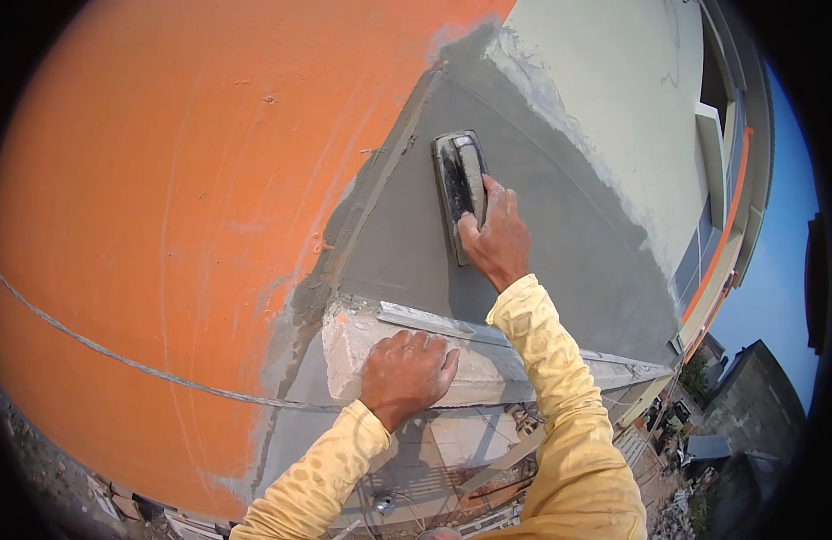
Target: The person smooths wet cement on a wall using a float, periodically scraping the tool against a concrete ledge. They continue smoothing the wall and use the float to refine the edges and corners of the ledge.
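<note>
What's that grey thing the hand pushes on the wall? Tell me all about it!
It is a float, a long, narrow rectangular tool, dark and smeared with grey plaster. It lies flat against the wet grey plaster patch on the wall, long side running up and down. The right hand grasps its lower end.

Outdoors, high on a building face, in bright, slightly hazy daylight. To the left, a broad orange wall, smooth and faintly scratched, crossed by a thin wire slanting down to the right. Up and to the right, a cream wall running off toward a dark window opening and an orange band. Beyond that, clear blue sky. Far below, rubble-strewn ground beside a dark grey neighbouring building.
</note>
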`<action>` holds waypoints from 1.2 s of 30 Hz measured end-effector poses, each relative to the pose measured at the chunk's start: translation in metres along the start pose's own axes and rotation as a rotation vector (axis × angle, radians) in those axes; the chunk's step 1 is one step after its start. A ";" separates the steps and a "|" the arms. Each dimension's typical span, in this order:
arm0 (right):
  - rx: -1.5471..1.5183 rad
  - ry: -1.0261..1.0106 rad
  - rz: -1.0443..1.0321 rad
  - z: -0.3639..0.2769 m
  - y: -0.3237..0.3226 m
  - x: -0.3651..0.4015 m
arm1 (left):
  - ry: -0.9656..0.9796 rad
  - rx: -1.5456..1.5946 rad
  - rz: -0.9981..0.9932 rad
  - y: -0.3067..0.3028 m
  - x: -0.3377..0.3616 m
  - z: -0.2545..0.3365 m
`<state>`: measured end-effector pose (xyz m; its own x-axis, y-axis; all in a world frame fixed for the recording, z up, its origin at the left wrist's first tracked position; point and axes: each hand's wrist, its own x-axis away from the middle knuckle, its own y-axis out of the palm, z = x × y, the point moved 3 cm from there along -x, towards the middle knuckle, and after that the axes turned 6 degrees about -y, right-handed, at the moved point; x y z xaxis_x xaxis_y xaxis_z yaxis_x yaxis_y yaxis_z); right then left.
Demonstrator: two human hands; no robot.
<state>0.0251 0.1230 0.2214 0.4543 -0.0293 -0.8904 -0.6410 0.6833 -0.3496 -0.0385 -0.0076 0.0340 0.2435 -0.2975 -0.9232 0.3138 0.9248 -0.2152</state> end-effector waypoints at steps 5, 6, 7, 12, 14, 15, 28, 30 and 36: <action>-0.018 -0.057 0.129 -0.018 -0.016 -0.062 | 0.033 -0.007 -0.015 0.000 0.000 0.002; -0.001 -0.099 0.105 -0.032 -0.014 -0.081 | 0.031 -0.003 -0.015 -0.001 0.000 0.002; 0.014 -0.141 0.084 -0.041 -0.011 -0.092 | 0.026 0.007 -0.008 -0.002 0.000 0.002; 0.047 -0.122 0.042 -0.029 0.005 -0.076 | 0.005 0.040 -0.015 -0.001 -0.001 -0.001; 0.009 0.025 0.012 -0.005 0.004 -0.038 | 0.012 0.044 -0.039 -0.001 -0.001 -0.002; -0.002 0.034 0.052 0.010 0.006 -0.017 | 0.011 0.044 -0.040 -0.001 0.001 -0.002; 0.101 -0.223 0.086 -0.056 0.017 -0.030 | -0.049 0.011 -0.096 0.003 -0.001 0.001; 0.127 -0.250 0.061 -0.055 0.020 -0.029 | -0.076 0.004 -0.125 0.004 -0.002 0.000; 0.236 0.023 0.221 0.003 -0.010 -0.026 | -0.032 0.014 -0.060 0.002 -0.003 0.001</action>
<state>0.0210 0.1190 0.2485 0.3041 0.1243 -0.9445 -0.5603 0.8251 -0.0718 -0.0378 -0.0053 0.0366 0.2532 -0.3605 -0.8977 0.3416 0.9015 -0.2656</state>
